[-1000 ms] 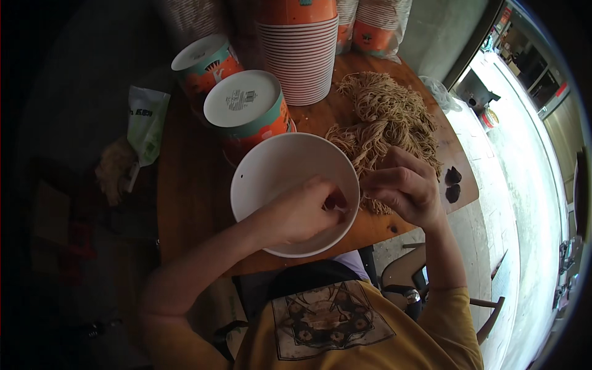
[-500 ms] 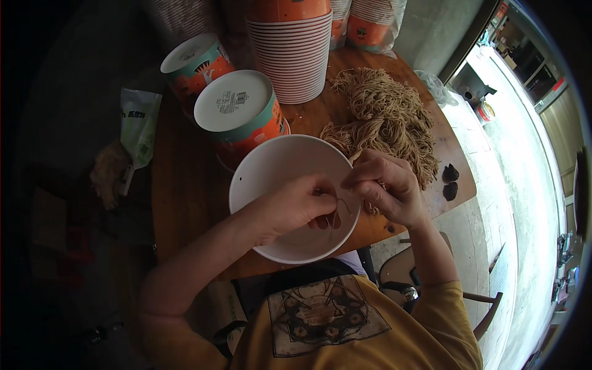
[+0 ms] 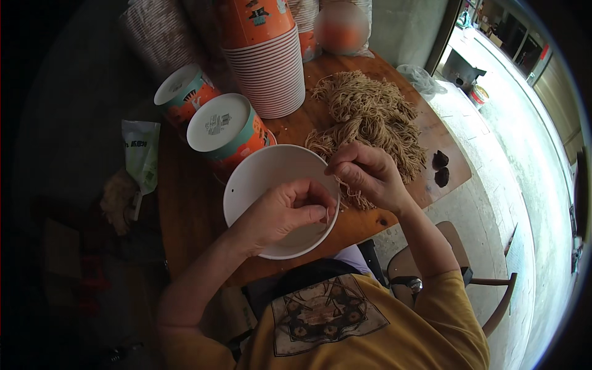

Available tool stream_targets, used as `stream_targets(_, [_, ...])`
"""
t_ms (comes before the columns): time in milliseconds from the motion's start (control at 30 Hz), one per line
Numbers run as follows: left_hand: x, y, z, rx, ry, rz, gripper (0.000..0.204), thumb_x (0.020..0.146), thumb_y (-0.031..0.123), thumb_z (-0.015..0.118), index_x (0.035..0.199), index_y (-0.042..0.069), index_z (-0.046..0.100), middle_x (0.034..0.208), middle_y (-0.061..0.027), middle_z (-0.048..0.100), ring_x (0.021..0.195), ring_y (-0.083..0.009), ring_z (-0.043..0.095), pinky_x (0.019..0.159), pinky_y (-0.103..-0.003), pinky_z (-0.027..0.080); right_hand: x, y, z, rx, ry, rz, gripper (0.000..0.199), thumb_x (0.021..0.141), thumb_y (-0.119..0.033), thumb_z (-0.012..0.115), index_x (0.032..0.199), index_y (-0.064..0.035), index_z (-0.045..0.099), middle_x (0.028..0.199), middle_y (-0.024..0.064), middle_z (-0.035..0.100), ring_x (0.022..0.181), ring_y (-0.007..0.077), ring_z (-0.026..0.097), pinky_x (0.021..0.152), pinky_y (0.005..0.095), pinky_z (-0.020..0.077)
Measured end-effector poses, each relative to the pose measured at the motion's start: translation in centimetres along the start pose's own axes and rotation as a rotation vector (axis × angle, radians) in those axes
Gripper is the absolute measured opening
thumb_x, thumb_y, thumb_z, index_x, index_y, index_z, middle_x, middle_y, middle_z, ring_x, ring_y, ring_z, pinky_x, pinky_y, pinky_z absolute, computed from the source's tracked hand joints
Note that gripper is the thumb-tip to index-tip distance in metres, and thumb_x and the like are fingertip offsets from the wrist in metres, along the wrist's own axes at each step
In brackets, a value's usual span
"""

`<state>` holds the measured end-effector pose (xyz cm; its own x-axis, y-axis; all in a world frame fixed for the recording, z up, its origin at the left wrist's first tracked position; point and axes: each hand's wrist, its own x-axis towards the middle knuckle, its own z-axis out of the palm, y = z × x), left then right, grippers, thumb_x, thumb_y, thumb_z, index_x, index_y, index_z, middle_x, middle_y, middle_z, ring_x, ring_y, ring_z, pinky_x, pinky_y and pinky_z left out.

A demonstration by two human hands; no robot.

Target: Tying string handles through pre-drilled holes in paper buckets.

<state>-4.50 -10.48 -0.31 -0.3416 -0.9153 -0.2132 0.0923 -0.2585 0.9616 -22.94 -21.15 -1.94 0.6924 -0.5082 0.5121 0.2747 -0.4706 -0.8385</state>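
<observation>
Left hand (image 3: pixel 285 213): curled over the white bowl (image 3: pixel 259 179), fingertips pinched together inside its near rim; what is pinched cannot be told.
Right hand (image 3: pixel 368 176): fingers closed on a small tuft of noodles at the bowl's right edge.
Noodles (image 3: pixel 370 117): a loose tan heap lies on the wooden tabletop (image 3: pixel 191 203), just right of the bowl and under the right hand.
Bowl: set on the tabletop's near side, directly before the person.
Lidded cups (image 3: pixel 225 126): 2 are seen tipped, just behind the bowl.
Cup stack (image 3: pixel 268 61): stands behind, left of the noodles.
</observation>
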Motion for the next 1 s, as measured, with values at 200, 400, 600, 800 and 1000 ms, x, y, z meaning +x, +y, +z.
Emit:
stream_targets(200, [0.3, -0.4, 0.7, 0.047, 0.058, 0.078, 0.014, 0.09, 0.006, 0.059, 0.103, 0.005, 0.056, 0.094, 0.0016, 0.057, 0.089, -0.0066, 0.055, 0.082, -0.023, 0.046, -0.4, -0.2, -0.1, 0.095, 0.025, 0.121, 0.02, 0.095, -0.021, 0.058, 0.094, -0.0008, 0.061, 0.088, 0.0021, 0.06, 0.084, 0.0081, 0.055, 0.076, 0.0249, 0.0452])
stream_targets(400, [0.7, -0.9, 1.2, 0.194, 0.23, 0.236, 0.011, 0.091, 0.011, 0.06, 0.1, 0.005, 0.055, 0.092, 0.0019, 0.057, 0.09, -0.0059, 0.054, 0.083, -0.023, 0.045, -0.7, -0.2, -0.3, 0.095, 0.017, 0.116, 0.022, 0.095, -0.023, 0.057, 0.094, -0.0019, 0.06, 0.088, 0.001, 0.06, 0.084, 0.0067, 0.054, 0.075, 0.024, 0.0446])
stream_targets(600, [1.3, -0.7, 1.0, -0.298, 0.254, 0.025, 0.01, 0.093, 0.015, 0.058, 0.099, 0.008, 0.054, 0.092, 0.0006, 0.058, 0.081, -0.0061, 0.052, 0.073, -0.021, 0.041, -1.2, -0.1, -0.4, 0.131, 0.036, 0.16, 0.02, 0.095, -0.025, 0.057, 0.096, -0.0055, 0.06, 0.088, -0.0027, 0.059, 0.069, 0.0021, 0.049, 0.057, 0.0179, 0.0396])
stream_targets(800, [2.1, -0.9, 1.0, -0.432, 0.167, 0.118, 0.009, 0.092, 0.017, 0.06, 0.095, 0.009, 0.055, 0.086, 0.0019, 0.059, 0.074, -0.0058, 0.048, 0.067, -0.02, 0.037, -1.4, -0.6, -0.2, 0.136, 0.01, 0.176, 0.02, 0.096, -0.021, 0.056, 0.095, -0.0019, 0.06, 0.089, 0.0001, 0.061, 0.085, 0.0071, 0.055, 0.076, 0.024, 0.0452])
stream_targets(1000, [2.3, -0.7, 1.9, -0.568, 0.302, 0.132, 0.009, 0.093, 0.014, 0.057, 0.101, 0.009, 0.057, 0.09, 0.0006, 0.06, 0.081, -0.0072, 0.054, 0.076, -0.022, 0.042, -1.1, -0.8, -0.8, 0.013, -0.07, 0.05, 0.018, 0.094, -0.02, 0.058, 0.094, -0.0014, 0.06, 0.087, 0.0032, 0.062, 0.082, 0.0094, 0.058, 0.073, 0.0257, 0.0464])
